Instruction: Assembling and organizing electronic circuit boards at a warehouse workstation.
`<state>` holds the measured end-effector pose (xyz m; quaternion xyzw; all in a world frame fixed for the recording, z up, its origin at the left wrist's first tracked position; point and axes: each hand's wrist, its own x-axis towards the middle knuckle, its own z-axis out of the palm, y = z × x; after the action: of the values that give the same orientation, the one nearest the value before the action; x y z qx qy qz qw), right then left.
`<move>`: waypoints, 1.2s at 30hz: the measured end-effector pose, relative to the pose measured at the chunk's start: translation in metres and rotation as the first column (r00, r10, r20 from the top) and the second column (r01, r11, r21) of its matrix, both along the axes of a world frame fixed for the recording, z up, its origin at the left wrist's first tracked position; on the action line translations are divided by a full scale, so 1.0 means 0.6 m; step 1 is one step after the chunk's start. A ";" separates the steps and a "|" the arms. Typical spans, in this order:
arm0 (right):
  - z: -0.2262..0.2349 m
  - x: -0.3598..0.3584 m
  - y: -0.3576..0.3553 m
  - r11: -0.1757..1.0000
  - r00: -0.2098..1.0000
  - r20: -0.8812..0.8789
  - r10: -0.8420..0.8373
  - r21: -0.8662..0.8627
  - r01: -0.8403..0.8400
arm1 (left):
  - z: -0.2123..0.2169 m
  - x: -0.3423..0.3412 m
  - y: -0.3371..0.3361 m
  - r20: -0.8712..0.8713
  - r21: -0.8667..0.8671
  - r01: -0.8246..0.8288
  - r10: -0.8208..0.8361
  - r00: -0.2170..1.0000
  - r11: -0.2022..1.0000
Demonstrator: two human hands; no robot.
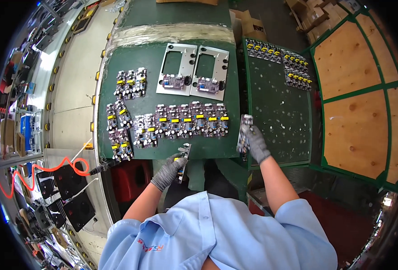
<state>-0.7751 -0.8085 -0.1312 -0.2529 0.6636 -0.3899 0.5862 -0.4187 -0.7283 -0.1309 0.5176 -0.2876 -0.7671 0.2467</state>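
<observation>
My left hand, in a grey glove, grips a circuit board tilted on edge at the front edge of the green table. My right hand, gloved too, holds another circuit board upright over the gap between this table and the one on the right. A row of purple boards with yellow parts lies just beyond my left hand. More boards sit in groups on the table's left side. Two pale metal panels, each with a small board on it, lie at the far side.
To the right stands a second green table with boards along its far edge. Wooden panels in a green frame rise beyond it. On the left runs a conveyor; an orange coiled hose hangs near the table's corner.
</observation>
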 end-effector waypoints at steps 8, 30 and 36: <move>-0.087 0.011 -0.113 0.949 0.690 -0.680 0.247 0.026 -0.314 | -0.037 -0.045 -0.021 0.204 0.025 0.135 -0.137 0.969 0.991; 0.041 0.246 0.081 0.681 0.720 -0.164 0.674 -0.238 -0.692 | 0.037 -0.024 -0.030 0.300 -0.219 -0.116 0.180 0.937 0.969; 0.075 0.365 0.006 0.757 0.754 0.080 0.652 -0.131 -0.640 | 0.110 0.074 -0.034 0.066 -0.305 -0.237 0.269 0.961 0.922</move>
<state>-0.5562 -0.8048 -0.0860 -0.4701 0.4792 -0.2091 0.7111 -0.3743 -0.7489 -0.0650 0.5482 -0.3419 -0.6486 0.4024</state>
